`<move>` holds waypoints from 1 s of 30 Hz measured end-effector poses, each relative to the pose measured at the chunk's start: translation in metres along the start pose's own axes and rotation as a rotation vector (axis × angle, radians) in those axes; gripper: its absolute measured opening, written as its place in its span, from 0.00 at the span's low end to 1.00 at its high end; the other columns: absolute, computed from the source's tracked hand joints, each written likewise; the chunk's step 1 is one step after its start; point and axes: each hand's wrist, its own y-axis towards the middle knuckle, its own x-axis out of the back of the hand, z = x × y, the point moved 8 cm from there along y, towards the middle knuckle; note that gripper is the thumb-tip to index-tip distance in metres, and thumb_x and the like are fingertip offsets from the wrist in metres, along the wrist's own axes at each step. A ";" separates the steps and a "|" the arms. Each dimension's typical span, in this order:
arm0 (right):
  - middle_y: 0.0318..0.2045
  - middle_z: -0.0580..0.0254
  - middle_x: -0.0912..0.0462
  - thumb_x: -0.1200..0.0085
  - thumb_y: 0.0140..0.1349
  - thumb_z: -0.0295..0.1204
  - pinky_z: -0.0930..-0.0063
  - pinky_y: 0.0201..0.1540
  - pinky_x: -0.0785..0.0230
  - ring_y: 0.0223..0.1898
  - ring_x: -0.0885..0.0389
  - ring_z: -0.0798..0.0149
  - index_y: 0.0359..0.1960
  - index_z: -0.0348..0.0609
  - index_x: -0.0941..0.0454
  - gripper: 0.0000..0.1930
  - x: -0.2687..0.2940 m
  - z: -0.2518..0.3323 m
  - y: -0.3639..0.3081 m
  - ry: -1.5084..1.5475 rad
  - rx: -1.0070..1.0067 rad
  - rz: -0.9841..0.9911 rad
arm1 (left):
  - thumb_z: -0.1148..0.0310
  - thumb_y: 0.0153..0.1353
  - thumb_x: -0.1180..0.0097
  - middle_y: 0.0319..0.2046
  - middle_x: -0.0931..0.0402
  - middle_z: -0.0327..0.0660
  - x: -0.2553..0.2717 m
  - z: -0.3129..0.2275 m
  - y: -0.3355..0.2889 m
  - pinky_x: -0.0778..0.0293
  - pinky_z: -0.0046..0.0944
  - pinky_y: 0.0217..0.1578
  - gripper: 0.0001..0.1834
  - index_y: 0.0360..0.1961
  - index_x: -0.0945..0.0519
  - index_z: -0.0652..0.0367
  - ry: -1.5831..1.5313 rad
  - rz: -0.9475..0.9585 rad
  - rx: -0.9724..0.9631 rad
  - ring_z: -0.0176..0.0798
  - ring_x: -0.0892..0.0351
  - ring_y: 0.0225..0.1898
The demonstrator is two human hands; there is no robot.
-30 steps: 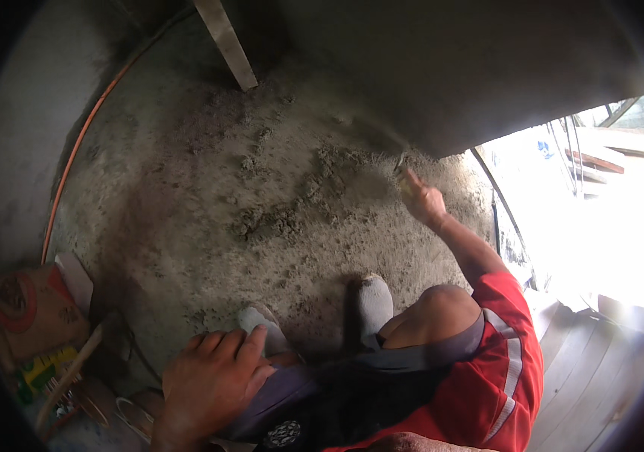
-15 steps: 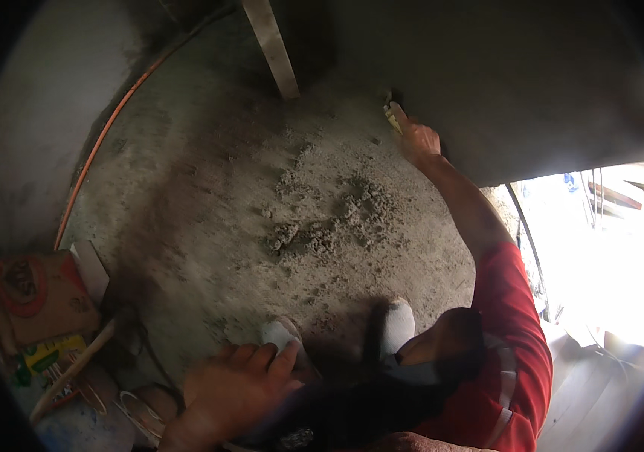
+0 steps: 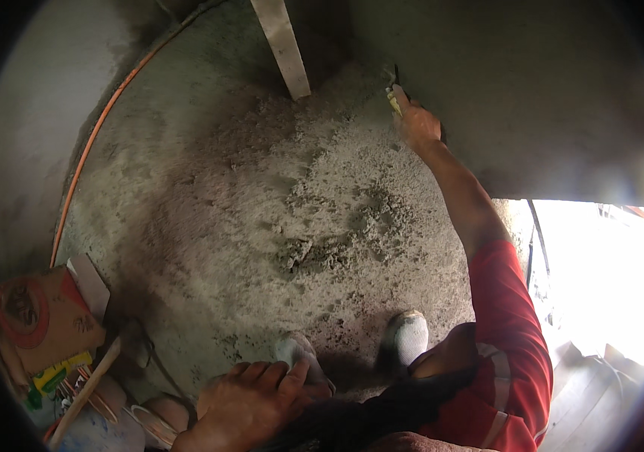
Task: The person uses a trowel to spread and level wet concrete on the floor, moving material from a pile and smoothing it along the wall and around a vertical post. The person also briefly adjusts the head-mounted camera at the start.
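Note:
My right arm, in a red sleeve, reaches far forward to the smooth grey wall point(image 3: 533, 105). My right hand point(image 3: 418, 124) is closed round a plastering trowel point(image 3: 396, 104) with a yellowish grip. Its thin dark blade shows edge-on, close against the wall near the floor; the hand hides much of it. Low in the view, my left hand point(image 3: 254, 395) rests over my bent leg, palm down, its fingers loosely bent and holding nothing I can see. Crumbs of grey mortar point(image 3: 322, 248) lie scattered over the rough floor between my feet and the wall.
A pale board point(image 3: 283, 49) stands at the far side. An orange hose point(image 3: 96, 135) curves along the left wall. At lower left are a cardboard box point(image 3: 47, 313), a wooden handle point(image 3: 85, 392) and a blue-stained container point(image 3: 107, 426). A bright opening point(image 3: 601, 279) is at right.
My right hand and the trowel have moved slightly forward along the wall. My left hand stays over my leg. The view has shifted a little.

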 end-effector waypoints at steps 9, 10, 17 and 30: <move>0.46 0.37 0.16 0.46 0.67 0.32 0.49 0.53 0.23 0.47 0.15 0.39 0.76 0.58 0.45 0.36 0.011 0.004 0.017 0.203 0.082 0.114 | 0.61 0.53 0.31 0.43 0.21 0.48 -0.005 0.014 0.007 0.24 0.51 0.48 0.37 0.63 0.29 0.60 -0.074 0.032 0.049 0.53 0.20 0.47; 0.46 0.36 0.16 0.46 0.67 0.32 0.49 0.53 0.24 0.47 0.15 0.39 0.76 0.57 0.46 0.36 0.008 0.002 0.014 0.226 0.094 0.136 | 0.61 0.53 0.31 0.43 0.21 0.48 -0.003 0.014 0.007 0.24 0.51 0.49 0.37 0.63 0.29 0.60 -0.086 0.018 0.063 0.53 0.20 0.47; 0.45 0.36 0.16 0.49 0.70 0.31 0.62 0.29 0.18 0.28 0.15 0.54 0.79 0.63 0.52 0.38 -0.008 0.020 -0.073 0.174 0.092 0.477 | 0.60 0.57 0.34 0.43 0.21 0.48 -0.007 -0.002 -0.002 0.23 0.50 0.47 0.34 0.63 0.28 0.60 -0.020 -0.019 0.018 0.53 0.20 0.45; 0.50 0.42 0.17 0.49 0.69 0.29 0.78 0.18 0.26 0.22 0.24 0.69 0.78 0.59 0.47 0.36 0.003 -0.042 -0.144 0.042 0.218 -0.019 | 0.53 0.62 0.37 0.37 0.18 0.42 -0.005 -0.035 -0.033 0.21 0.44 0.42 0.29 0.60 0.23 0.56 0.127 -0.141 0.005 0.46 0.18 0.40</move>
